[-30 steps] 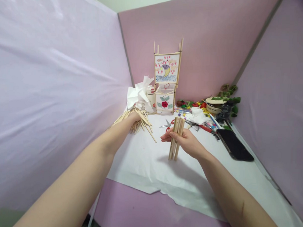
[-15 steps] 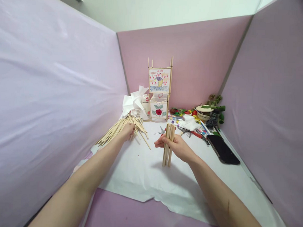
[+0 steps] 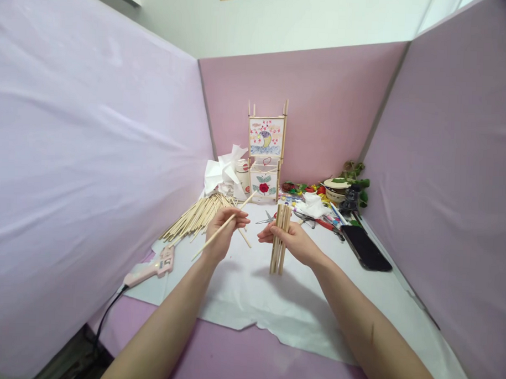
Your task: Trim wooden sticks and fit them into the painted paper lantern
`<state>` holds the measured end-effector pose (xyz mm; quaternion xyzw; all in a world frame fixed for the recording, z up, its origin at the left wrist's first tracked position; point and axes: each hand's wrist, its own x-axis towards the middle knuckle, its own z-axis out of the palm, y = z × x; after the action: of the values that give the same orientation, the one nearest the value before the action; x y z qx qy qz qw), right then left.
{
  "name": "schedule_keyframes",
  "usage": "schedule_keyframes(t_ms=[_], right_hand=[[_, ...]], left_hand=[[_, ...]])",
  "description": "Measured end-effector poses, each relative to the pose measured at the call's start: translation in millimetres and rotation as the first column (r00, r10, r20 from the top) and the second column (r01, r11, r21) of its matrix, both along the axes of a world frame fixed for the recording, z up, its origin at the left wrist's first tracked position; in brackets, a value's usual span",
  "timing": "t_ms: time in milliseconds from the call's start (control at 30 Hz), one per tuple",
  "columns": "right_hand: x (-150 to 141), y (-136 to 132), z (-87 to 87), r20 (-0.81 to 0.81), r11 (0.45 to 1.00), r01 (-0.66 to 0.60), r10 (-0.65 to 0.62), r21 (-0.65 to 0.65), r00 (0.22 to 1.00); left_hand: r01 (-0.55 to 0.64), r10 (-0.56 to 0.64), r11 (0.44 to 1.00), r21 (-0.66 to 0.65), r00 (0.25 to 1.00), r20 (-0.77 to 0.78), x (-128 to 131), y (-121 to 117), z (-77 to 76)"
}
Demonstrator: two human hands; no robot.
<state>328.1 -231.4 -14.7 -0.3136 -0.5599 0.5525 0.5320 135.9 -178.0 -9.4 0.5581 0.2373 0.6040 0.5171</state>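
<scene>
My left hand [image 3: 221, 232] is closed on a single thin wooden stick [image 3: 212, 242], held at a slant with its upper end pointing away to the right. Right beside it, my right hand [image 3: 292, 242] grips an upright bundle of wooden sticks [image 3: 279, 240] between thumb and fingers. The bundle's lower ends are close to the white sheet [image 3: 249, 300]; whether they touch it I cannot tell. Behind my left hand lies a loose pile of similar sticks [image 3: 194, 218]. A pair of scissors [image 3: 265, 218] lies just beyond the bundle.
A stick-framed stand with drawings [image 3: 266, 137] rises at the back, near crumpled white paper [image 3: 224, 169]. A pink glue gun [image 3: 150, 271] with a black cord lies at left. To the right are a phone [image 3: 367, 249], red-handled pliers [image 3: 330, 225] and a lidded bowl [image 3: 336, 187].
My left hand has come back from the pile toward the bundle, bringing one stick. My right hand still holds its bundle. The view has shifted, showing the glue gun.
</scene>
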Motion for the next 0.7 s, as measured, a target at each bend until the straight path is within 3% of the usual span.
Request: schedule_keyframes(t_ms=[233, 400, 567, 700], right_hand=[[0, -1, 0.3, 0.019, 1.000, 0.020, -0.020, -0.003, 1.000], [-1, -1, 1.2, 0.005, 1.000, 0.017, -0.017, -0.006, 1.000], [-3, -2, 1.0, 0.021, 0.994, 0.107, -0.107, -0.012, 0.994], [-5, -4, 4.2, 0.115, 0.986, 0.162, -0.167, 0.050, 0.979]], left_hand=[[0.261, -0.271, 0.958, -0.118, 0.960, -0.074, -6, -15, -4.8], [0.074, -0.087, 0.990, -0.118, 0.991, -0.104, 3, -20, -17.0], [-0.039, 0.034, 0.993, -0.108, 0.998, -0.050, 25, -33, -39.2], [-0.093, 0.083, 0.993, -0.076, 0.988, -0.131, 39, -35, -53.8]])
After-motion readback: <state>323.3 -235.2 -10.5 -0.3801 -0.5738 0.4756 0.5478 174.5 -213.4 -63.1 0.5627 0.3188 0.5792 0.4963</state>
